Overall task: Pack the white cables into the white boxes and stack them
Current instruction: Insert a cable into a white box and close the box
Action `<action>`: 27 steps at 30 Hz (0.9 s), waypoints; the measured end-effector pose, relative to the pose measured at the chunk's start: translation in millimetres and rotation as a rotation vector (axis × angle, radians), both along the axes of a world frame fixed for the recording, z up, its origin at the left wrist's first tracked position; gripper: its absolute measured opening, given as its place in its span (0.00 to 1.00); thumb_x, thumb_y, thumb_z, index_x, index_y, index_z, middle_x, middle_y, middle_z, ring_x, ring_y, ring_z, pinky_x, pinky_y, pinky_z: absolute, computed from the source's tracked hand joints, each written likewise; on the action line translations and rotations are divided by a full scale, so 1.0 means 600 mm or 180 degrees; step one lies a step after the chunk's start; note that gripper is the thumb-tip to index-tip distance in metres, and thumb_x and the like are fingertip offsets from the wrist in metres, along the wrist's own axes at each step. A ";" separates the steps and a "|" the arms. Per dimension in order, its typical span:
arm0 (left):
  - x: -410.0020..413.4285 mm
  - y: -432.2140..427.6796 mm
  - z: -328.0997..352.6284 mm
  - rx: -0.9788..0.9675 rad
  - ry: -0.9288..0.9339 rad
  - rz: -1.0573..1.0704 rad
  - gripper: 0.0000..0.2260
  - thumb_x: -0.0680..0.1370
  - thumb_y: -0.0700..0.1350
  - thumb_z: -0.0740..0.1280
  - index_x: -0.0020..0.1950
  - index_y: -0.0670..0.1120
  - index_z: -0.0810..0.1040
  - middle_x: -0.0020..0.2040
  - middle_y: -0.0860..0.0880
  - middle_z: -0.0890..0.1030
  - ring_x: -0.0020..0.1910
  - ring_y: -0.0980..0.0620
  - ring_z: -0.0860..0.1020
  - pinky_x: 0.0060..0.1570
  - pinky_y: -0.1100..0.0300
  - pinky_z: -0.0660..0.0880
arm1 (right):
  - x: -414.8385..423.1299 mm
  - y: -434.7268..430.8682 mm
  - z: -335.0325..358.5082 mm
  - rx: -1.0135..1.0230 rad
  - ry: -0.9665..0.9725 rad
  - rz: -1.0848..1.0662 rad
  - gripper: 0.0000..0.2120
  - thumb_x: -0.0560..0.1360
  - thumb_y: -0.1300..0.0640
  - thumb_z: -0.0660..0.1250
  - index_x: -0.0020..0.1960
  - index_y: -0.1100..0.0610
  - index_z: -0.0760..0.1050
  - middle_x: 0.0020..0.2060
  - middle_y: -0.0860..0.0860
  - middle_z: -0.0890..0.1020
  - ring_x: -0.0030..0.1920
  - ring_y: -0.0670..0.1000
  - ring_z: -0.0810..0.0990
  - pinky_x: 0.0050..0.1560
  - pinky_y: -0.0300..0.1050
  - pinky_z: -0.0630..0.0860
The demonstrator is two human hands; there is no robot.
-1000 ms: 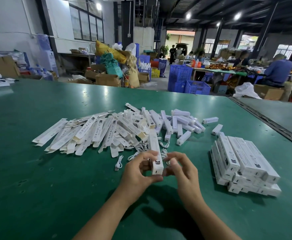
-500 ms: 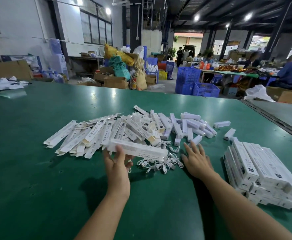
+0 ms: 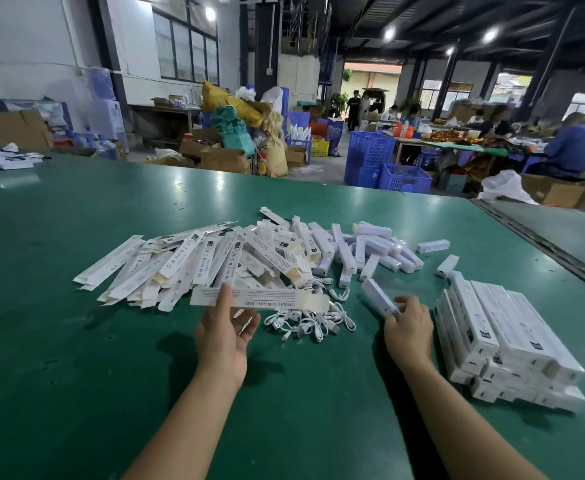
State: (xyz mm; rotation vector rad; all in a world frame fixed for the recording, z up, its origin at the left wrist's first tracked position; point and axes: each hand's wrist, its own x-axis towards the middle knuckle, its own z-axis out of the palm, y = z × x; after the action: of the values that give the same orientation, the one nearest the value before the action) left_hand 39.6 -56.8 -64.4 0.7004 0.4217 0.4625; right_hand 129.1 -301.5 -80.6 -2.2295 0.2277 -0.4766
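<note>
My left hand holds a long white box level above the green table, its open flap pointing right. A tangle of white cables lies just right of that hand. My right hand grips a short white lamp piece by its near end. A heap of flat, unfolded white boxes spreads at centre left. More short white pieces lie behind the cables. Packed white boxes sit in a stack at the right, beside my right wrist.
The green table ends at a metal seam on the right. Beyond its far edge stand blue crates, cardboard boxes and people seated at another bench. Papers lie at the far left corner.
My left hand swung the box from end-on to crosswise and held it there. My right hand let go of it, reached to the table on the right and took hold of a short white piece.
</note>
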 end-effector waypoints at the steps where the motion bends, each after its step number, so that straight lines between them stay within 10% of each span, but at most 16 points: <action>1: 0.000 0.000 0.001 -0.0021 -0.0011 0.0044 0.11 0.77 0.50 0.70 0.51 0.44 0.77 0.41 0.46 0.82 0.36 0.49 0.82 0.34 0.58 0.81 | -0.015 0.000 -0.001 0.0144 -0.0025 0.0064 0.14 0.77 0.66 0.64 0.62 0.63 0.73 0.57 0.60 0.77 0.56 0.58 0.76 0.56 0.46 0.69; 8: -0.008 -0.001 0.003 -0.0016 -0.0012 0.0206 0.15 0.77 0.49 0.71 0.56 0.40 0.76 0.47 0.41 0.82 0.39 0.45 0.82 0.32 0.56 0.82 | -0.119 0.022 0.000 0.2190 -0.0378 0.1320 0.14 0.75 0.67 0.70 0.54 0.50 0.78 0.45 0.48 0.84 0.47 0.49 0.83 0.50 0.44 0.80; 19: -0.011 -0.003 0.008 0.0060 0.0011 0.0332 0.20 0.78 0.49 0.70 0.63 0.37 0.74 0.54 0.39 0.80 0.46 0.43 0.81 0.34 0.55 0.83 | -0.121 0.031 0.015 0.1738 -0.0288 0.1682 0.19 0.72 0.74 0.69 0.52 0.51 0.79 0.42 0.52 0.84 0.45 0.55 0.83 0.53 0.57 0.80; 27: -0.012 -0.020 0.005 0.0784 -0.0116 0.0032 0.12 0.78 0.46 0.70 0.58 0.41 0.76 0.46 0.45 0.80 0.41 0.48 0.79 0.33 0.55 0.82 | -0.125 0.035 0.019 0.1544 -0.0298 0.1901 0.20 0.73 0.69 0.71 0.55 0.46 0.78 0.46 0.47 0.86 0.46 0.48 0.84 0.51 0.41 0.80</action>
State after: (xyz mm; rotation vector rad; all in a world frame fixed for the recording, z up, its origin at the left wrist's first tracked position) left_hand 32.6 -68.7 -61.6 0.9267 0.3372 0.5415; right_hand 54.4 -280.6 -69.3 -1.6823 -0.3368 -0.1688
